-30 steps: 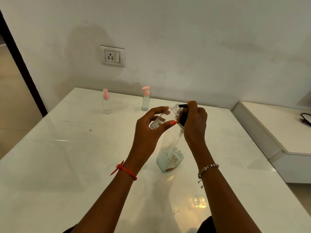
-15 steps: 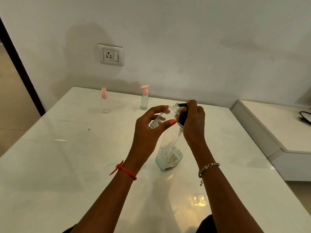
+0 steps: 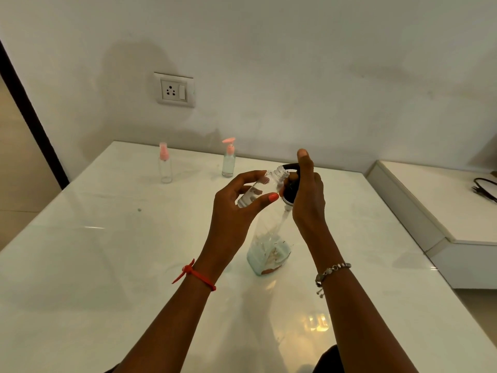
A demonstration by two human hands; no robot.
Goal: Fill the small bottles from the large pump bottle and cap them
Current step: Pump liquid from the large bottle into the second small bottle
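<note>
The large clear pump bottle (image 3: pixel 269 254) stands mid-table with a little pale liquid at its bottom. My right hand (image 3: pixel 306 200) is wrapped round its black pump head (image 3: pixel 290 181), with one finger raised above the nozzle. My left hand (image 3: pixel 236 211) holds a small clear uncapped bottle (image 3: pixel 258 189) tilted, its threaded mouth right at the pump's spout. Two more small bottles stand at the back of the table: a clear one with a pink spray cap (image 3: pixel 164 164) and one with a pink pump cap (image 3: pixel 228 158).
The white glossy table (image 3: pixel 107 265) runs to the wall at the back, where a socket plate (image 3: pixel 176 90) is mounted. A lower white ledge (image 3: pixel 430 211) with a black cable (image 3: pixel 484 188) lies to the right. A dark door frame stands at the far left.
My right hand's finger has lifted up off the pump head. The small bottle stays at the spout; the view has shifted only slightly.
</note>
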